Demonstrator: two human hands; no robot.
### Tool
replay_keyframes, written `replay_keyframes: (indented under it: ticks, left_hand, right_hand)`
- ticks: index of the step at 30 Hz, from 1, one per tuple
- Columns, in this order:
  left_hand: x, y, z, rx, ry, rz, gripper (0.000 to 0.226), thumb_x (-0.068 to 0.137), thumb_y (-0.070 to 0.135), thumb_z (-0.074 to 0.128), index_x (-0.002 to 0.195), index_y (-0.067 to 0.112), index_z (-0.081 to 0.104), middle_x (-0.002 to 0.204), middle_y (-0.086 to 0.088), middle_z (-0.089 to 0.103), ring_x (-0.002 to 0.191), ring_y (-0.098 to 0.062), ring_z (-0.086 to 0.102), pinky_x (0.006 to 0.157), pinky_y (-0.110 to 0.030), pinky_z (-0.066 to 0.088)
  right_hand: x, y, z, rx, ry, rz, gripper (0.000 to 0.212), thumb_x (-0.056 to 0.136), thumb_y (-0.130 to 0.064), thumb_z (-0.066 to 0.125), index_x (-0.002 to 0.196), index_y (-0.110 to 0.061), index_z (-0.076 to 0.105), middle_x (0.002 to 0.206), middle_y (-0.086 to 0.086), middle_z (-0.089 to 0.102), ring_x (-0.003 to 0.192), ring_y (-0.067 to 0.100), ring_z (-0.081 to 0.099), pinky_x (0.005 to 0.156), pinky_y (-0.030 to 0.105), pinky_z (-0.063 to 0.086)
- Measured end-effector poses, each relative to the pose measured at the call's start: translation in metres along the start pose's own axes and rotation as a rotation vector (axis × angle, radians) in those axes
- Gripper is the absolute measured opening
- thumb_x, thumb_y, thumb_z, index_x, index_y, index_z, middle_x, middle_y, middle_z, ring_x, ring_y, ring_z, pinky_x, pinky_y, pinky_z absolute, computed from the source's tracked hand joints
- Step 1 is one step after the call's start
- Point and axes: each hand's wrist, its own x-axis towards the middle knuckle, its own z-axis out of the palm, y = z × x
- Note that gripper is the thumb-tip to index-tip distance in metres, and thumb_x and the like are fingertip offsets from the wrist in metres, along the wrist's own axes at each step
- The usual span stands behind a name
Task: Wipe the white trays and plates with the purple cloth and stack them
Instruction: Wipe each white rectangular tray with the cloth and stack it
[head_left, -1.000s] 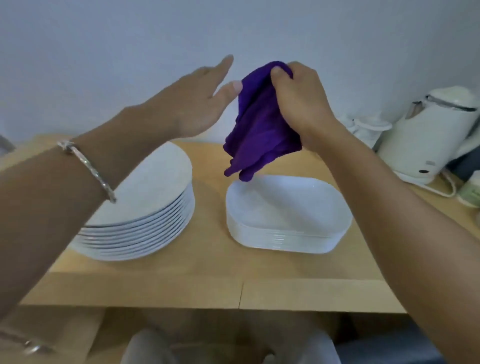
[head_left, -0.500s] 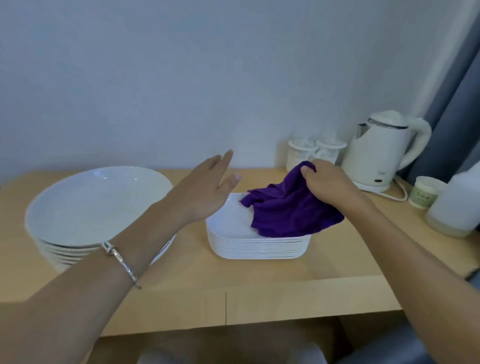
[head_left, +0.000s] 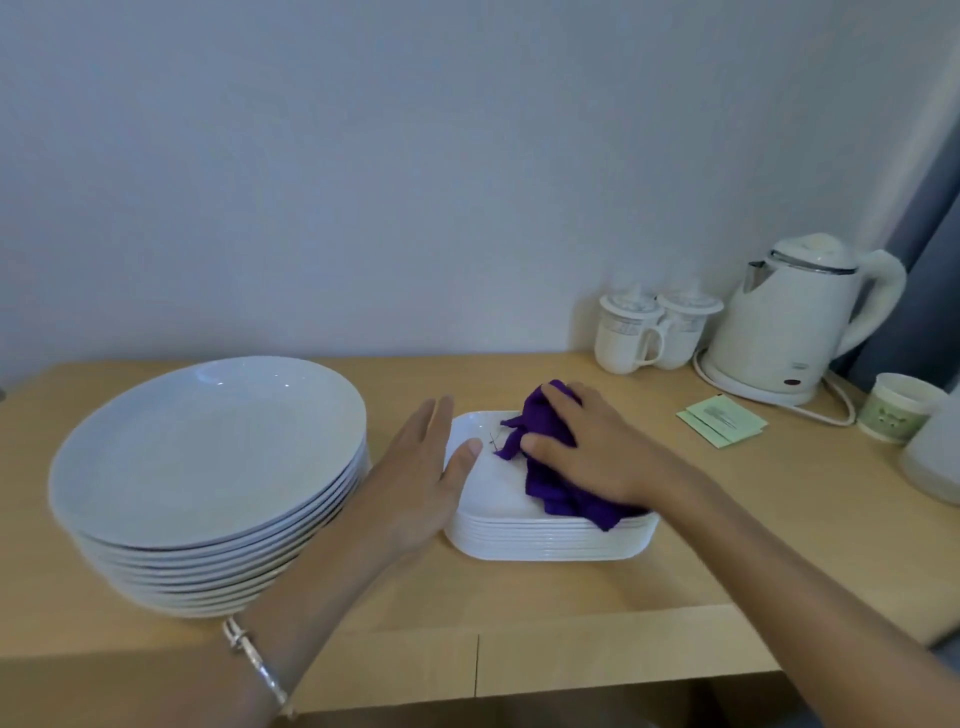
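A stack of several white rectangular trays (head_left: 545, 540) stands mid-table. The purple cloth (head_left: 545, 483) lies bunched on the top tray, and my right hand (head_left: 592, 452) presses down on it with fingers spread flat. My left hand (head_left: 421, 478) lies with straight fingers against the left edge of the tray stack, the thumb resting on the top tray's rim. To the left stands a stack of several round white plates (head_left: 208, 452); the topmost one holds nothing.
Along the wall at the back right are two lidded white mugs (head_left: 654, 332) and a white electric kettle (head_left: 800, 322) with its cord. Green sachets (head_left: 722, 421), a paper cup (head_left: 898, 405) and a white container (head_left: 935, 457) sit at the right edge.
My right hand came down with the cloth from the air onto the top tray and now presses it flat. My left hand dropped to the tray stack's left edge.
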Motion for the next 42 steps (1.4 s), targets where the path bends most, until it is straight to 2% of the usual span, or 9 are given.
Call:
replay_keyframes:
  ticks: [3, 10, 15, 23, 27, 31, 35, 39, 42]
  left_hand:
    - [0.004, -0.001, 0.009, -0.016, -0.023, 0.03, 0.065, 0.098, 0.051, 0.023, 0.153, 0.025, -0.003, 0.16, 0.011, -0.006, 0.144, 0.0, -0.005, 0.113, -0.019, 0.002]
    - [0.001, 0.002, 0.02, -0.132, 0.027, 0.05, 0.077, 0.084, 0.059, 0.012, 0.152, 0.027, -0.005, 0.158, 0.016, 0.004, 0.125, 0.017, 0.005, 0.097, -0.003, 0.006]
    - [-0.004, 0.009, 0.029, -0.129, 0.108, 0.073, 0.07, 0.089, 0.051, 0.013, 0.152, 0.023, -0.002, 0.157, 0.011, 0.012, 0.129, 0.012, 0.013, 0.091, 0.0, 0.009]
    - [-0.001, 0.011, 0.038, -0.107, 0.145, 0.059, 0.058, 0.1, 0.039, 0.019, 0.152, 0.024, -0.003, 0.159, 0.01, 0.01, 0.142, -0.003, 0.015, 0.1, -0.01, 0.015]
    - [-0.002, 0.011, 0.038, -0.158, 0.172, 0.114, 0.075, 0.088, 0.069, 0.011, 0.15, 0.032, -0.007, 0.153, 0.013, 0.024, 0.13, 0.003, 0.029, 0.093, -0.017, 0.028]
    - [-0.002, 0.007, 0.038, -0.11, 0.208, 0.14, 0.082, 0.077, 0.069, 0.002, 0.15, 0.034, -0.008, 0.15, 0.016, 0.03, 0.133, -0.006, 0.035, 0.095, -0.022, 0.035]
    - [-0.001, 0.004, 0.034, -0.021, 0.21, 0.137, 0.075, 0.087, 0.066, 0.006, 0.152, 0.031, -0.004, 0.146, 0.009, 0.039, 0.132, -0.016, 0.04, 0.101, -0.032, 0.038]
    - [-0.005, 0.006, 0.028, 0.027, 0.159, 0.086, 0.062, 0.098, 0.047, 0.019, 0.152, 0.028, -0.006, 0.155, 0.006, 0.026, 0.139, -0.016, 0.029, 0.108, -0.028, 0.026]
    - [-0.006, 0.006, 0.029, -0.024, 0.133, 0.072, 0.064, 0.097, 0.049, 0.019, 0.151, 0.029, -0.008, 0.158, 0.009, 0.017, 0.142, -0.013, 0.023, 0.108, -0.025, 0.022]
  right_hand:
    - [-0.001, 0.003, 0.024, -0.059, 0.06, 0.023, 0.075, 0.095, -0.058, 0.034, 0.153, -0.025, -0.001, 0.159, -0.002, -0.012, 0.147, 0.02, -0.009, 0.119, 0.037, 0.006]
    - [0.01, -0.017, 0.035, -0.164, 0.115, 0.041, 0.064, 0.1, -0.046, 0.028, 0.153, -0.022, -0.001, 0.159, 0.011, -0.011, 0.145, 0.031, -0.01, 0.118, 0.04, 0.006]
    - [0.008, -0.012, 0.029, -0.085, 0.075, -0.082, 0.059, 0.1, -0.045, 0.034, 0.152, -0.031, 0.01, 0.16, 0.001, -0.008, 0.146, 0.018, -0.009, 0.117, 0.036, 0.013]
    - [0.001, 0.0, 0.024, -0.046, 0.155, 0.035, 0.058, 0.099, -0.038, 0.039, 0.151, -0.026, 0.016, 0.16, 0.003, -0.002, 0.146, 0.02, -0.001, 0.116, 0.036, 0.015]
    - [0.001, -0.025, 0.03, 0.048, 0.108, -0.179, 0.059, 0.092, -0.035, 0.049, 0.145, -0.025, 0.027, 0.152, -0.006, 0.022, 0.139, 0.013, 0.022, 0.104, 0.033, 0.033]
    - [-0.011, -0.027, 0.022, 0.205, -0.021, -0.315, 0.043, 0.088, -0.022, 0.056, 0.129, -0.031, 0.048, 0.126, -0.015, 0.053, 0.109, 0.004, 0.05, 0.091, 0.025, 0.043]
    - [-0.023, 0.007, -0.002, 0.135, -0.094, -0.254, 0.048, 0.088, -0.021, 0.061, 0.131, -0.039, 0.049, 0.129, -0.024, 0.049, 0.116, 0.0, 0.046, 0.099, 0.018, 0.035]
    - [-0.014, 0.029, -0.001, -0.055, 0.156, -0.008, 0.051, 0.094, -0.024, 0.05, 0.142, -0.03, 0.036, 0.149, -0.008, 0.033, 0.133, 0.014, 0.034, 0.106, 0.028, 0.029]
    - [-0.001, 0.009, 0.022, -0.185, 0.227, 0.088, 0.061, 0.094, -0.04, 0.044, 0.148, -0.025, 0.021, 0.154, 0.005, 0.018, 0.14, 0.025, 0.016, 0.112, 0.036, 0.02]
